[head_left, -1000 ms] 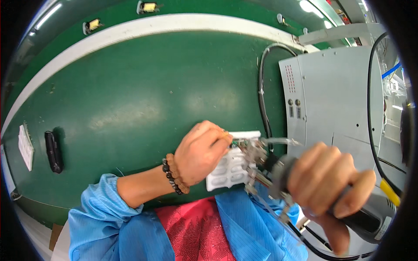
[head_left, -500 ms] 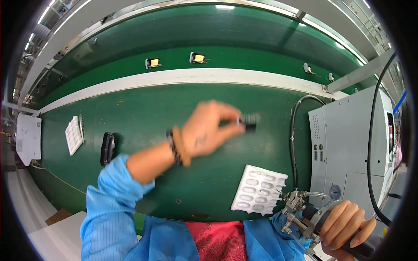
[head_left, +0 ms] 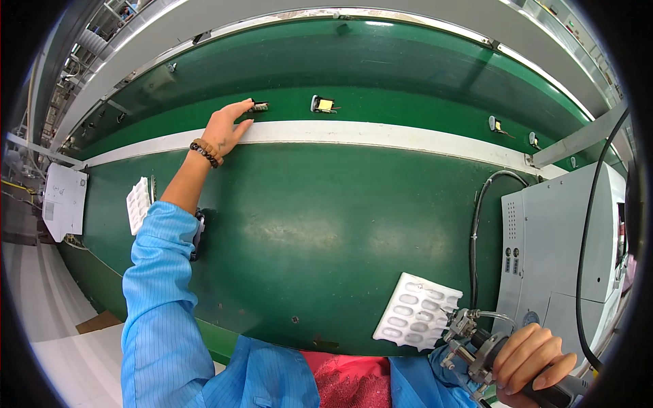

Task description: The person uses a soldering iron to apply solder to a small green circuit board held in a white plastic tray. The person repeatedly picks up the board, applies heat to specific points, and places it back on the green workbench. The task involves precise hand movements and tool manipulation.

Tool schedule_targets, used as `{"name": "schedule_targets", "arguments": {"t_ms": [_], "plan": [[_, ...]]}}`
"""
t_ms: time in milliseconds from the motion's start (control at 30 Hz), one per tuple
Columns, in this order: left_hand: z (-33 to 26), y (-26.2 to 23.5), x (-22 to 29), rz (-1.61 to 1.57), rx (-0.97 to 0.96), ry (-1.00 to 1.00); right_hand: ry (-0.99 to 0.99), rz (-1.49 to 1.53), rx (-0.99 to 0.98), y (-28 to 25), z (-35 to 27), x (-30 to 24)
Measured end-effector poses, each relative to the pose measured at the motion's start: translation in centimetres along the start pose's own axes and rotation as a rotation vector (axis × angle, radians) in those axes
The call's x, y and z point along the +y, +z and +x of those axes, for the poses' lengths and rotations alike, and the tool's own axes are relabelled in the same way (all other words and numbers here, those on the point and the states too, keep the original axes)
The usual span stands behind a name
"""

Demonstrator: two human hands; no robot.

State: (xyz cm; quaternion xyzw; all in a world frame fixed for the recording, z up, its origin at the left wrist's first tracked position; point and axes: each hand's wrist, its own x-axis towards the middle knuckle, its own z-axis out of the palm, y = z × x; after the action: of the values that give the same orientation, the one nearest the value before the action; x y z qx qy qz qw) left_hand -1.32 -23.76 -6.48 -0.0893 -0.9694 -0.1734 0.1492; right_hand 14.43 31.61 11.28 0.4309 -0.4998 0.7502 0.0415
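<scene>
Reaching past the rail [head_left: 367, 136], left hand [head_left: 223, 130] at a small module [head_left: 259, 107] by the green strip [head_left: 408, 103]
Its grip is part-open, hold uncertain; the right hand [head_left: 534, 359] wraps the tool [head_left: 488, 347], likely for support, metal head [head_left: 464, 325] near the white tray [head_left: 393, 332].

the view looks from the person's head, from the left of two cameras worn side by side, down and forward over the table [head_left: 313, 211]. it sits close above the chest [head_left: 350, 381] at 6 o'clock. the right hand [head_left: 534, 360] is near at 4, the left hand [head_left: 226, 129] farther off toward 10. the fisheye bows the rail [head_left: 381, 134] upward at 12 and takes in the machine [head_left: 564, 231] at 3.
</scene>
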Motion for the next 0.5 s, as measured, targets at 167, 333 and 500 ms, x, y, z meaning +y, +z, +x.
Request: {"name": "schedule_targets", "arguments": {"t_ms": [167, 333, 500], "plan": [[2.7, 1.2, -1.9, 0.087, 0.119, -0.004, -0.042, 0.0, 0.11, -0.4, -1.7, 0.0], [2.2, -0.4, 1.6, -0.34, 0.259, -0.23, -0.061, 0.04, 0.054, -0.9, -0.9, 0.3], [-4.8, -1.0, 26.2, -0.494, -0.139, 0.272, -0.011, -0.013, 0.081, -0.7, -1.5, -1.1]]}}
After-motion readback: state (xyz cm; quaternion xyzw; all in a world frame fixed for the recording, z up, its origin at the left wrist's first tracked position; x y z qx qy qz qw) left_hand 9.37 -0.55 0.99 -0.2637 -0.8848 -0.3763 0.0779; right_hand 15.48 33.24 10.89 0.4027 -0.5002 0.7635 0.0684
